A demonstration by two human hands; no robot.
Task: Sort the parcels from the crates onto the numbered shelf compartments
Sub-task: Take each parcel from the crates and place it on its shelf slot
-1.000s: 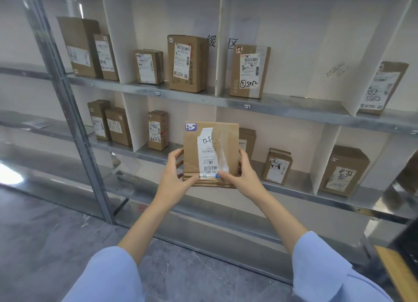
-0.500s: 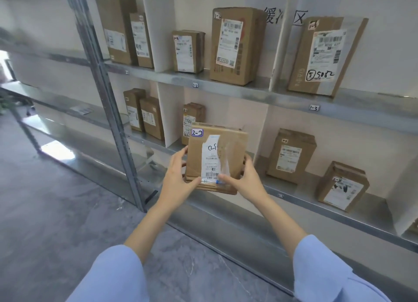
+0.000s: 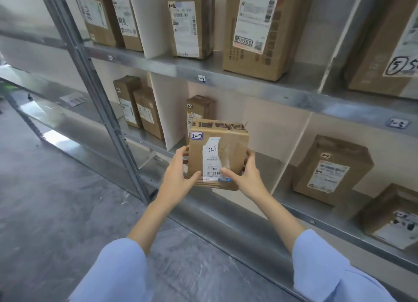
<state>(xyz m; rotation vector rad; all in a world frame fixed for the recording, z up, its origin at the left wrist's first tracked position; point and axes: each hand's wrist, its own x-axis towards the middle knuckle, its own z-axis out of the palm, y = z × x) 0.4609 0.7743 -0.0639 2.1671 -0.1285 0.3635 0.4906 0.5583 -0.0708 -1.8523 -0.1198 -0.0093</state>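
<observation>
Cardboard parcel point(image 3: 236, 143), matt; shelf point(image 3: 248, 87) probably galvanised metal.

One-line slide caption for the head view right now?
A parcel tagged 2-2, held by the left hand and right hand before the shelf where another box tagged 2-2 stands.

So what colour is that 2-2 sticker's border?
Blue, around a white 2-2 sticker on the held parcel; head view.

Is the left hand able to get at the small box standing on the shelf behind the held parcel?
Probably not yet: the left hand grips the held parcel together with the right hand, and that parcel hangs right in front of the small box, hiding its lower part.
</observation>
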